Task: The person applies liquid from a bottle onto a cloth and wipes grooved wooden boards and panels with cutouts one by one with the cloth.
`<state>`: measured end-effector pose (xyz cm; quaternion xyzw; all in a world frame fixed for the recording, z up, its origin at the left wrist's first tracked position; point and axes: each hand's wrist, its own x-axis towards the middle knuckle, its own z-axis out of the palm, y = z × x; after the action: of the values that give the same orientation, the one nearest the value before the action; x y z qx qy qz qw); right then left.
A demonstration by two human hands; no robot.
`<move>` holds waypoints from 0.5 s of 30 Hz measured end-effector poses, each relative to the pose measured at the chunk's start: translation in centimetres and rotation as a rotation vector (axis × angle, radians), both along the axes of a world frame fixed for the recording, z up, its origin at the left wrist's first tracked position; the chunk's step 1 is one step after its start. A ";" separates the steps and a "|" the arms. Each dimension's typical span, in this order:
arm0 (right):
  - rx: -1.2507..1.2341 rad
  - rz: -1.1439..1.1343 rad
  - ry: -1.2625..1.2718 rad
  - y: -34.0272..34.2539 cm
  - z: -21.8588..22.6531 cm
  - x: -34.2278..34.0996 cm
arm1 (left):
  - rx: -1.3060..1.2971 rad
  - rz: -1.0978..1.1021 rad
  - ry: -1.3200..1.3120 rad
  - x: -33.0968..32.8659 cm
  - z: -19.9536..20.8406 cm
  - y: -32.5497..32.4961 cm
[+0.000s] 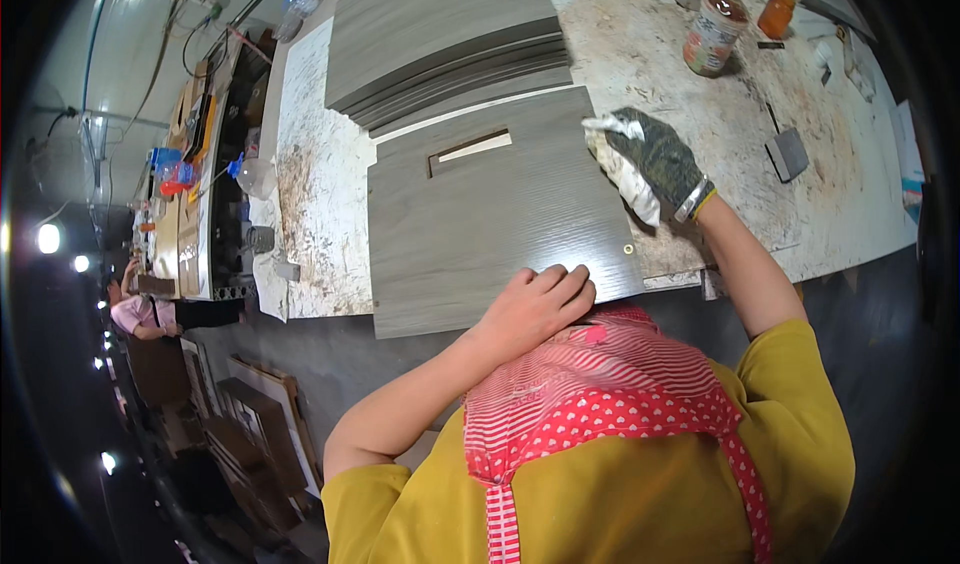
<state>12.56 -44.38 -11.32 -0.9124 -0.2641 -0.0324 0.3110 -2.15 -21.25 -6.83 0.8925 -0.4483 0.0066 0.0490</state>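
A flat grey wood-grain panel [470, 229] with a rectangular slot near its far edge lies in front of me, its near edge overhanging the table. My bare left hand [535, 309] is closed over that near edge, fingers bent on the top face and thumb hidden. My right hand [660, 159], in a dark glove, is closed on a crumpled white cloth [628, 182] at the panel's right edge. A small round brass-coloured fitting [629, 250] shows at the panel's near right corner. Just beyond lies a stack of similar grey panels [440, 39].
The worn white table [640, 64] has a drink bottle [715, 34], an orange bottle [778, 14] and a spatula-like tool with a dark square blade [787, 154] at right. At left is a clear bottle [252, 174]. Boards [265, 414] lean below; another person [150, 314] is far left.
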 end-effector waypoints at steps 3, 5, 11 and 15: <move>0.019 -0.069 -0.012 0.6 1.1 -2.1 | 0.025 -0.020 0.135 0.7 -0.8 1.0; -0.029 -0.031 -0.061 0.1 1.0 -2.8 | -0.096 0.141 0.215 1.6 -0.3 2.9; -0.199 -0.128 0.006 -0.6 2.7 -3.7 | -0.342 1.015 -0.167 4.3 -6.4 17.7; 0.797 -0.234 0.242 0.8 4.9 -3.7 | -0.235 1.163 0.036 4.9 -9.1 19.4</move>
<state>8.82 -43.54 -6.42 -0.7421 -0.0873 -0.0599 0.6619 2.77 -1.83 -15.95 0.9802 0.1189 0.0667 0.1434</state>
